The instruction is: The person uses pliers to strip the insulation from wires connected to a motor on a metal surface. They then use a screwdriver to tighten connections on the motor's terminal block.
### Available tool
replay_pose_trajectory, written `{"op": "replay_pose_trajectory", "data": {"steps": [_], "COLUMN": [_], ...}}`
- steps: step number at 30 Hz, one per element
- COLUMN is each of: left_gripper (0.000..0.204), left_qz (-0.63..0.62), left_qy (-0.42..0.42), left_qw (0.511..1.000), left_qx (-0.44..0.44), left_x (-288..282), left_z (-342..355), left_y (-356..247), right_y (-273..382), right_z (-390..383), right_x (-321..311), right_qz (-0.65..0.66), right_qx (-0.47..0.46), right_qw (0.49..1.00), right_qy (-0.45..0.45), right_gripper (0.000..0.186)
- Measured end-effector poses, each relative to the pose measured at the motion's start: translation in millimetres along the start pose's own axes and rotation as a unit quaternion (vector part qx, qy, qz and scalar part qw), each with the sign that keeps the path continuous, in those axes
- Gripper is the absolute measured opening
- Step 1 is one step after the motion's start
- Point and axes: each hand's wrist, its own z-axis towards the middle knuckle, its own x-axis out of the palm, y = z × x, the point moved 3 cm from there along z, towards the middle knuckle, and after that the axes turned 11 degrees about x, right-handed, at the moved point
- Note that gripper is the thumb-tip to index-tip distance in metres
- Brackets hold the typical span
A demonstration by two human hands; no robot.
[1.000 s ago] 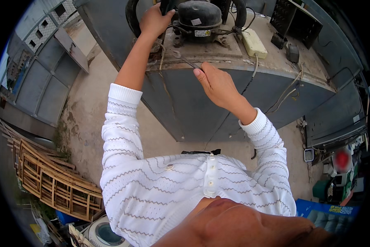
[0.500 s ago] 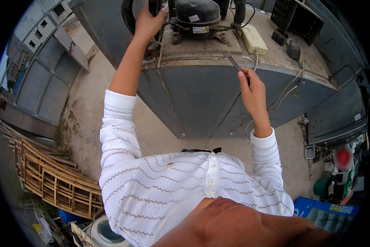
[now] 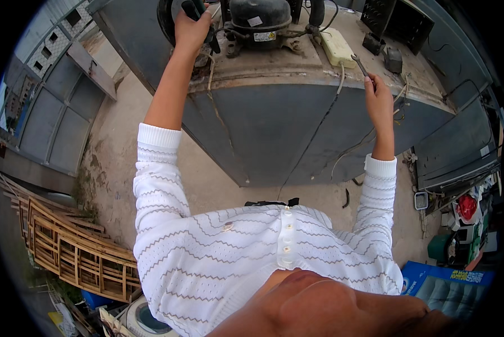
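At the top of the grey metal cabinet [image 3: 263,135] sits a black compressor [image 3: 259,19] with hoses and wires. My left hand [image 3: 191,31] grips a dark handled tool [image 3: 192,11], whose exact kind I cannot make out, just left of the compressor. My right hand [image 3: 379,98] is closed on a metal open-ended wrench [image 3: 360,64], held near the cabinet's front edge beside a cream plastic box [image 3: 336,48] with a cable. Two small black parts, one a block [image 3: 392,60], lie beyond the wrench.
A black perforated housing [image 3: 398,25] stands at the back right. Wooden frames [image 3: 78,247] lie at lower left below grey metal gates [image 3: 50,118]. A white appliance [image 3: 142,317], a blue packaged item [image 3: 443,281] and assorted clutter [image 3: 462,230] surround me on the floor.
My right hand has carried the wrench rightward, from left of the cream box to its right end. My left hand has shifted left with the dark tool, which now shows more.
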Motion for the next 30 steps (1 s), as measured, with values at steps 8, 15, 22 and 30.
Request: {"op": "replay_pose_trajectory", "data": {"steps": [8, 15, 22, 30], "left_gripper": [0.035, 0.032, 0.034, 0.034], "left_qz": [0.054, 0.032, -0.013, -0.086], "left_qy": [-0.054, -0.151, -0.105, -0.060], "left_qw": [0.997, 0.986, 0.993, 0.994], "left_qx": [0.024, 0.065, 0.043, 0.018], "left_x": [6, 15, 29, 42], "left_z": [-21, -69, -98, -123], "left_y": [-31, -104, -147, -158], "right_y": [-17, -29, 95, 119], "right_z": [35, 90, 34, 33], "right_x": [-2, 25, 46, 69], "right_qz": [-0.126, -0.254, 0.027, -0.035], "right_qx": [0.001, -0.076, -0.312, -0.318], "right_qw": [0.990, 0.952, 0.945, 0.927], "right_qy": [-0.062, -0.155, -0.092, -0.197], "right_gripper": [0.034, 0.033, 0.030, 0.026]}}
